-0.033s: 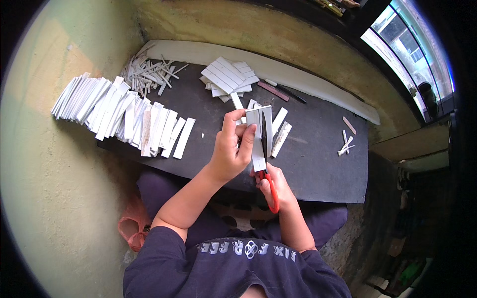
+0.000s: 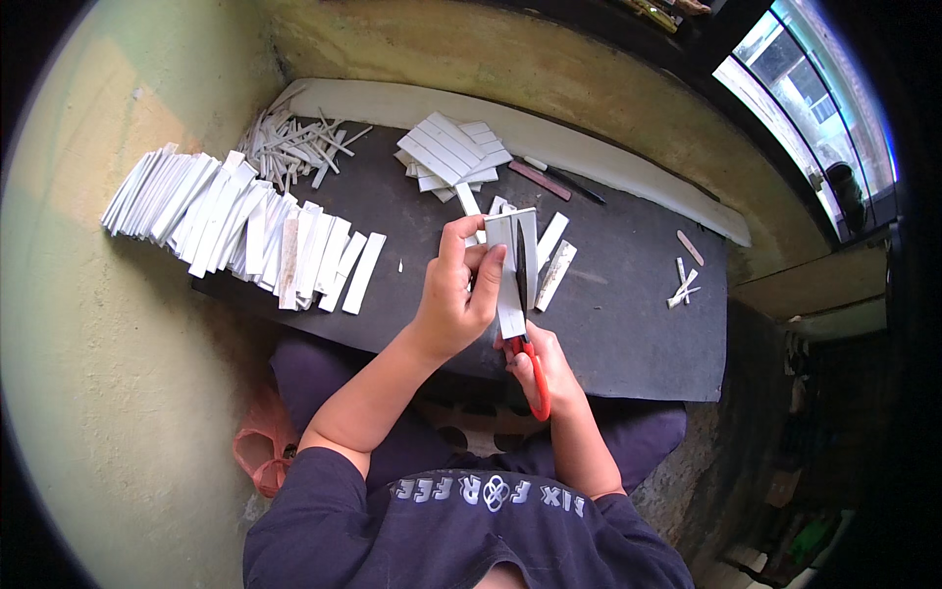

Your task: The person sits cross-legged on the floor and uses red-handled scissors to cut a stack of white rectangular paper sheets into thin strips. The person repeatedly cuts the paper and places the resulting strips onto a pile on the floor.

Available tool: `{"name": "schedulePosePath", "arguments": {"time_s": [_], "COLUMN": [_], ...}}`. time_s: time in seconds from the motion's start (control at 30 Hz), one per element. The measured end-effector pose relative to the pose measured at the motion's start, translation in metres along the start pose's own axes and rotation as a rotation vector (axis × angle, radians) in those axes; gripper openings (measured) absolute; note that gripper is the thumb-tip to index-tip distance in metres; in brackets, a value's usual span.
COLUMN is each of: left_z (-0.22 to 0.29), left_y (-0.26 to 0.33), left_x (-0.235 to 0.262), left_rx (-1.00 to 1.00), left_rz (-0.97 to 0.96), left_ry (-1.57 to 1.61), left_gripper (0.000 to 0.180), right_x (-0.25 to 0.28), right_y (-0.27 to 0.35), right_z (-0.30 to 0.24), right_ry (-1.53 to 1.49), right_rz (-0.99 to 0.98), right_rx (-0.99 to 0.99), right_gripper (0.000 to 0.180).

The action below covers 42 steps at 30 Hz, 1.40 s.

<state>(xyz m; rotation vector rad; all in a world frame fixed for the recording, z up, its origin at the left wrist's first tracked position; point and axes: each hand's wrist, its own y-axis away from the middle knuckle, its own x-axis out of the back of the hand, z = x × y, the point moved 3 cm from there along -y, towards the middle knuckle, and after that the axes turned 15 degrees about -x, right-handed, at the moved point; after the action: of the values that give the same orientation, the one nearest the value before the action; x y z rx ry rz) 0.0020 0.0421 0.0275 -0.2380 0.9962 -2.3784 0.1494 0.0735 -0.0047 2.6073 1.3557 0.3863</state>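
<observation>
Left hand point(image 2: 453, 294) pinches one white strip point(image 2: 510, 270) upright above the dark counter point(image 2: 628, 324), fingers pressed on its edge. Right hand point(image 2: 540, 368) grips one pair of red-handled scissors point(image 2: 528, 339), blades running up the strip. Two loose strips point(image 2: 552, 260) lie just beyond; one long fanned row of strips point(image 2: 245, 231) sits left, too many to count.

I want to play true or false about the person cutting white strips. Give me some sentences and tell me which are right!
1. The right hand holds red-handled scissors. True.
2. The left hand holds a white strip. True.
3. The dark board is bright yellow. False: it is dark grey.
4. The long row of strips lies at the person's right. False: it lies at the left.
5. A small pile of thin offcuts lies behind that row. True.
</observation>
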Motion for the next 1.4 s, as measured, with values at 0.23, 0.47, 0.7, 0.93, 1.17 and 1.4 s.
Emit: {"name": "schedulePosePath", "arguments": {"time_s": [0.23,0.47,0.7,0.93,1.17,1.4], "left_z": [-0.004,-0.007,-0.008,-0.009,-0.014,-0.015], "left_y": [-0.001,-0.001,-0.003,-0.004,-0.002,-0.002], "left_x": [0.004,0.005,0.006,0.007,0.012,0.013], "left_rx": [0.030,0.046,0.024,0.037,0.060,0.068], "left_rz": [0.004,0.037,0.048,0.064,0.009,0.022], "left_ry": [0.011,0.031,0.028,0.038,0.015,0.005], "left_gripper": [0.027,0.031,0.037,0.036,0.036,0.035], "right_x": [-0.002,-0.003,-0.004,-0.004,-0.003,-0.005], "right_y": [-0.006,-0.010,-0.016,-0.018,-0.020,-0.022], "right_z": [0.005,0.005,0.019,0.018,0.018,0.016], "right_ry": [0.001,-0.006,0.018,0.011,0.055,0.051], "right_rz": [0.055,0.084,0.121,0.140,0.167,0.180], "right_rx": [0.000,-0.001,0.010,-0.031,-0.041,-0.037], "right_gripper": [0.053,0.055,0.055,0.047,0.041,0.040]}}
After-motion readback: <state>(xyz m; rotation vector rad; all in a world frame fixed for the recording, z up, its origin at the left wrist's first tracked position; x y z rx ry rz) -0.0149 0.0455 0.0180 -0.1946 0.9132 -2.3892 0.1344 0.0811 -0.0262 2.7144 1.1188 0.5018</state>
